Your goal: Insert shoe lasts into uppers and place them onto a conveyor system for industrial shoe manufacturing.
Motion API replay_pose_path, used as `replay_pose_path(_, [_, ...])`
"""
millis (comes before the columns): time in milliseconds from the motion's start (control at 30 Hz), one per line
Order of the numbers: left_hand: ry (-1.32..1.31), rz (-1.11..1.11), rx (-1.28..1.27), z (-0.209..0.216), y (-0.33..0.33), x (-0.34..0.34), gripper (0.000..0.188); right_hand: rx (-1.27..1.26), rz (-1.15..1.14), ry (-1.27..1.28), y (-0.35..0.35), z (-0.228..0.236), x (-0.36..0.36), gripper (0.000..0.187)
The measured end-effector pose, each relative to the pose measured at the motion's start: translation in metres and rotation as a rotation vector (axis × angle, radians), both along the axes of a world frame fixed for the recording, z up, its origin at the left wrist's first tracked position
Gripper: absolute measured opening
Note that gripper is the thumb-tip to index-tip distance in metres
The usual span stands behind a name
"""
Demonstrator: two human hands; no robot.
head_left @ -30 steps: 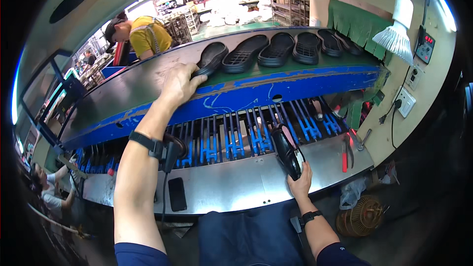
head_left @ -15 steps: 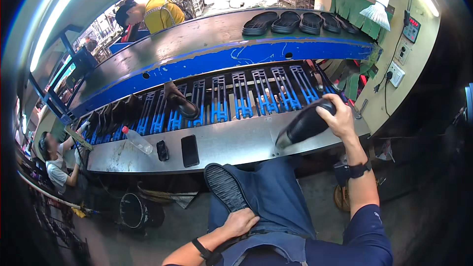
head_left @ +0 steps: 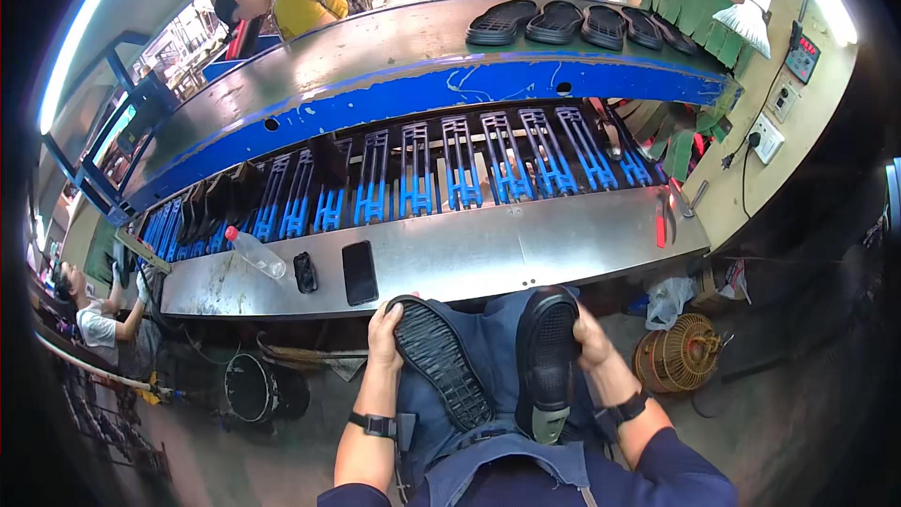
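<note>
Head view: camera is looking down past a belt (head_left: 357, 45) onto the lap (head_left: 493, 324).
Belt: is spanning the top, blue side facing the wearer.
Rack: blue-and-black rack (head_left: 416, 192) is sitting just below the belt, dark items standing at its left end.
Ledge: metal ledge (head_left: 460, 246) is running along the rack's near side.
Co-workers: one in yellow (head_left: 305, 5) is bending beyond the belt; one in white (head_left: 97, 324) is standing far left.
Row: five black soles (head_left: 603, 26) are lying on the belt's right half.
Floor: black bucket (head_left: 293, 399) is standing at left, wicker basket (head_left: 678, 357) at right.
Shoe: black shoe (head_left: 547, 347) is resting over the right thigh, pale patch at its near end.
Sole: ribbed sole (head_left: 441, 357) is lying tilted over the left thigh, tread up, apart from the shoe.
Left hand (head_left: 385, 336): fingers are clamping the sole's outer edge near its far end; tips underneath are hiding.
Right hand (head_left: 593, 338): fingers are gripping the shoe's outer side; tips are hiding too.
Ledge items: bottle (head_left: 255, 253) is lying left of the phone (head_left: 358, 272); red-handled pliers (head_left: 661, 230) are lying at the right end.
</note>
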State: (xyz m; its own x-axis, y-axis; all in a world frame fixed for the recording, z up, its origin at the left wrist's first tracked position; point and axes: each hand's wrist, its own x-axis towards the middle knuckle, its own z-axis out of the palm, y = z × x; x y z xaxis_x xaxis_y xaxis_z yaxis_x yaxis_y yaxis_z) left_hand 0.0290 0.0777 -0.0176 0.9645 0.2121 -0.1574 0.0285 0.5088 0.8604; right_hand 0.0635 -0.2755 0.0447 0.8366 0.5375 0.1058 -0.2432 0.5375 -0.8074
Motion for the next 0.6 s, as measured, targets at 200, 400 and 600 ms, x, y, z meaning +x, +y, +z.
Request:
replay_pose_path(200, [-0.299,-0.373,-0.423,0.067,-0.016,-0.017,0.073,0.154,0.081,0.557,-0.004,-0.105,-0.059,0.067])
replay_pose_path(400, [-0.186,-0.362,-0.263,0.103,-0.040,-0.030,0.070,0.083,0.153,0.500,-0.014,-0.070,-0.059,0.075])
replay_pose_path(600, [-0.279,-0.313,-0.271,0.106,-0.048,-0.038,0.081,0.091,0.245,0.385,-0.026,-0.047,-0.041,0.079])
